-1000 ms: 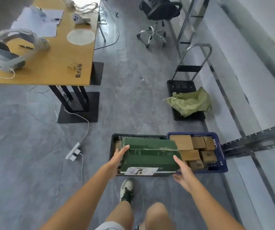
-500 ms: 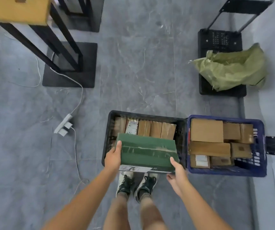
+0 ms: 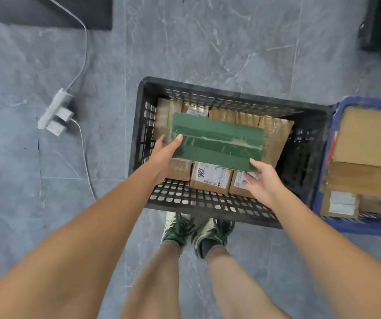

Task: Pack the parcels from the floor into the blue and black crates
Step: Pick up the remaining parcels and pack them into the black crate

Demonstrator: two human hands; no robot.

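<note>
A flat green parcel [image 3: 217, 141] hangs over the black crate [image 3: 207, 203], held between both hands. My left hand [image 3: 164, 155] grips its left edge with the thumb on top. My right hand [image 3: 260, 180] holds its near right corner, thumb on top and fingers underneath. Below it, several brown taped parcels [image 3: 210, 178] fill the black crate; some carry white labels. The blue crate [image 3: 368, 226] stands touching the black crate's right side and holds several brown boxes [image 3: 368, 137].
A white power strip [image 3: 55, 116] with plugs and cables lies on the grey floor to the left. A dark table base [image 3: 53, 12] sits at the top left, a black trolley edge [image 3: 378, 26] at the top right. My shoes [image 3: 196, 233] stand right in front of the black crate.
The camera has tilted down and come closer over the crates. The green parcel has moved from the crate's near rim to above the middle of the black crate, lower down.
</note>
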